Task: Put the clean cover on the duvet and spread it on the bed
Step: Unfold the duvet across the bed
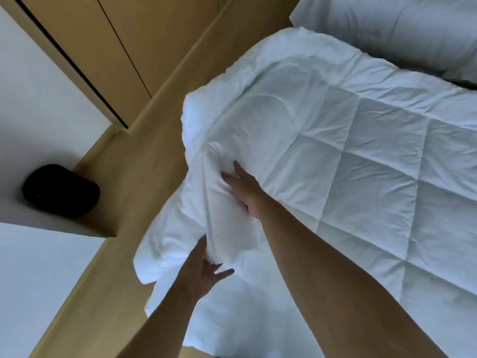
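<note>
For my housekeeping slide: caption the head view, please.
Left hand and right hand handle a bunched corner of the white quilted duvet.

Soft, even, rather dim light with a cool bluish cast on the duvet [348,151]; shadows are faint, lying only in folds and quilting seams. Wide-angle bend at the edges (wardrobe [144,34] lines lean and curve). Focus is soft overall, and the left hand [204,270] is smeared by motion blur.
</note>
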The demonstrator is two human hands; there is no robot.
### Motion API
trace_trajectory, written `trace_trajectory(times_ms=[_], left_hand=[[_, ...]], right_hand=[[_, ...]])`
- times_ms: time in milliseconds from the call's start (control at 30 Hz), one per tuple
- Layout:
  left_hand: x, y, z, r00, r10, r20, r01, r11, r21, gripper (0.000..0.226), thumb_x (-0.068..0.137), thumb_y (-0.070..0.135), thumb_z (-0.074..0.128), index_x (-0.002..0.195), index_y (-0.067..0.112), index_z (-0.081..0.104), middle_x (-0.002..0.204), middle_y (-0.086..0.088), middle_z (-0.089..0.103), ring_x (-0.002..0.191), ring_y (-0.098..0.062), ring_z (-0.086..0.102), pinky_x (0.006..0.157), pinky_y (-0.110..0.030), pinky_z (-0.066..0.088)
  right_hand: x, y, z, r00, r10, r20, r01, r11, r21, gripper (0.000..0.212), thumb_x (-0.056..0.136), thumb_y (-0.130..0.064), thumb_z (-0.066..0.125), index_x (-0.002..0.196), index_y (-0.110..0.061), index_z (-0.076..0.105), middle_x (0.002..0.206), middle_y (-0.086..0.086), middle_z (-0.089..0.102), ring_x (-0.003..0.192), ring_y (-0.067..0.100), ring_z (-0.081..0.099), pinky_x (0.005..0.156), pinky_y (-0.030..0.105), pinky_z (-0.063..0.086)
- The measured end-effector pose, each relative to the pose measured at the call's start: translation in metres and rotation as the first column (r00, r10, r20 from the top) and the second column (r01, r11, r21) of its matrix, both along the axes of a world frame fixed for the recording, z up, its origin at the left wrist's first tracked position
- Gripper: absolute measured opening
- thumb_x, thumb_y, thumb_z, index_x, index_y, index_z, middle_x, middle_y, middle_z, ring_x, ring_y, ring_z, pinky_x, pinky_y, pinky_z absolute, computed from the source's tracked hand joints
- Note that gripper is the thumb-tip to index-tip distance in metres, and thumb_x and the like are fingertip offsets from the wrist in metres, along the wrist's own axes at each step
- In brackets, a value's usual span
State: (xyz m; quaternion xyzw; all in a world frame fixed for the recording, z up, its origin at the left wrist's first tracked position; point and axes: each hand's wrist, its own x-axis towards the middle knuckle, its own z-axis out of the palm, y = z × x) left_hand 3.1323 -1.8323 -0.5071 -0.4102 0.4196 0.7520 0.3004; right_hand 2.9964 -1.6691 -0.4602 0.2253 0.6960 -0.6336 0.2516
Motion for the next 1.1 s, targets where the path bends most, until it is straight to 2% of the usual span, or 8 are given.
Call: trace_trajectory(times_ms=[100, 233, 300, 400, 633, 767, 1000, 1100], left_hand=[[-0.046, -0.030, -0.005, 0.951, 0.298, 0.078, -0.265, 0.920, -0.288, 0.028, 0.099, 0.020, 0.058, 0.120, 0.003, 0.059, 0.138, -0.023, 0.058, 0.133, -0.041, 0.051, 0.102, -0.053, 0.050], [-0.067, -0.052, 0.011, 0.854, 0.509, -0.107, -0.518, 0.813, -0.266, 0.092, 0.070, 0.083, 0.063, 0.146, 0.033, 0.043, 0.154, -0.001, 0.046, 0.138, -0.031, 0.047, 0.111, -0.053, 0.040], [-0.039, -0.007, 0.005, 0.950, 0.301, -0.085, -0.313, 0.921, -0.232, 0.122, 0.038, 0.096, 0.069, 0.144, 0.040, 0.042, 0.153, 0.004, 0.046, 0.138, -0.026, 0.047, 0.114, -0.053, 0.035], [0.014, 0.077, -0.026, 0.996, -0.067, 0.065, 0.090, 0.889, -0.449, 0.135, 0.046, 0.070, 0.090, 0.156, 0.027, 0.025, 0.154, -0.001, 0.041, 0.140, -0.030, 0.041, 0.116, -0.057, 0.032], [0.112, 0.245, -0.070, 0.938, -0.217, 0.271, 0.286, 0.925, -0.249, 0.089, 0.057, 0.050, 0.094, 0.128, 0.010, 0.059, 0.118, -0.011, 0.067, 0.105, -0.031, 0.065, 0.096, -0.042, 0.052], [0.176, 0.335, -0.081, 0.927, -0.270, 0.259, 0.307, 0.945, -0.115, 0.053, 0.083, 0.035, 0.081, 0.128, 0.014, 0.063, 0.121, -0.010, 0.068, 0.105, -0.031, 0.062, 0.095, -0.046, 0.048], [0.223, 0.451, -0.033, 0.995, 0.027, 0.100, 0.016, 0.911, -0.412, 0.037, 0.100, 0.017, 0.062, 0.134, 0.004, 0.058, 0.119, -0.015, 0.066, 0.096, -0.027, 0.060, 0.081, -0.040, 0.054], [0.213, 0.484, 0.005, 0.998, 0.051, 0.037, -0.031, 0.910, -0.413, 0.015, 0.104, 0.011, 0.051, 0.116, 0.012, 0.061, 0.078, -0.006, 0.071, 0.062, -0.021, 0.066, 0.038, -0.030, 0.053]], right_hand=[[0.012, 0.018, -0.005, 0.981, 0.196, 0.012, -0.196, 0.978, 0.078, 0.079, 0.082, -0.065, 0.069, 0.151, -0.044, 0.036, 0.158, -0.006, 0.037, 0.132, 0.015, 0.048, 0.095, 0.020, 0.040], [0.088, 0.110, -0.051, 0.958, 0.163, 0.234, -0.254, 0.860, 0.442, 0.091, 0.084, -0.067, 0.063, 0.157, -0.026, 0.028, 0.162, 0.009, 0.028, 0.145, 0.027, 0.036, 0.117, 0.038, 0.033], [0.146, 0.165, -0.073, 0.925, 0.030, 0.379, -0.256, 0.787, 0.562, 0.095, 0.085, -0.072, 0.057, 0.159, -0.024, 0.022, 0.165, 0.012, 0.019, 0.150, 0.032, 0.025, 0.120, 0.047, 0.025], [0.237, 0.239, -0.095, 0.834, -0.121, 0.538, -0.288, 0.737, 0.612, 0.097, 0.086, -0.077, 0.050, 0.160, -0.027, 0.012, 0.167, 0.012, 0.006, 0.152, 0.035, 0.011, 0.122, 0.053, 0.015], [0.387, 0.384, -0.095, 0.516, -0.747, 0.419, 0.365, 0.634, 0.682, 0.112, 0.078, -0.065, 0.071, 0.157, -0.005, 0.020, 0.160, 0.025, 0.021, 0.145, 0.046, 0.024, 0.119, 0.059, 0.020], [0.476, 0.460, -0.097, 0.193, -0.814, 0.548, 0.792, 0.459, 0.403, 0.081, 0.084, -0.077, 0.052, 0.136, -0.015, 0.051, 0.134, 0.015, 0.055, 0.119, 0.040, 0.052, 0.103, 0.062, 0.034], [0.543, 0.529, -0.092, 0.155, -0.766, 0.624, 0.984, 0.064, -0.165, 0.031, 0.090, -0.052, 0.060, 0.107, -0.027, 0.057, 0.085, -0.001, 0.065, 0.073, 0.017, 0.060, 0.072, 0.032, 0.050], [0.513, 0.592, -0.058, 0.166, -0.850, 0.499, 0.964, 0.033, -0.266, 0.022, 0.091, -0.008, 0.067, 0.100, -0.026, 0.058, 0.078, -0.014, 0.066, 0.071, -0.002, 0.058, 0.061, 0.017, 0.047]])
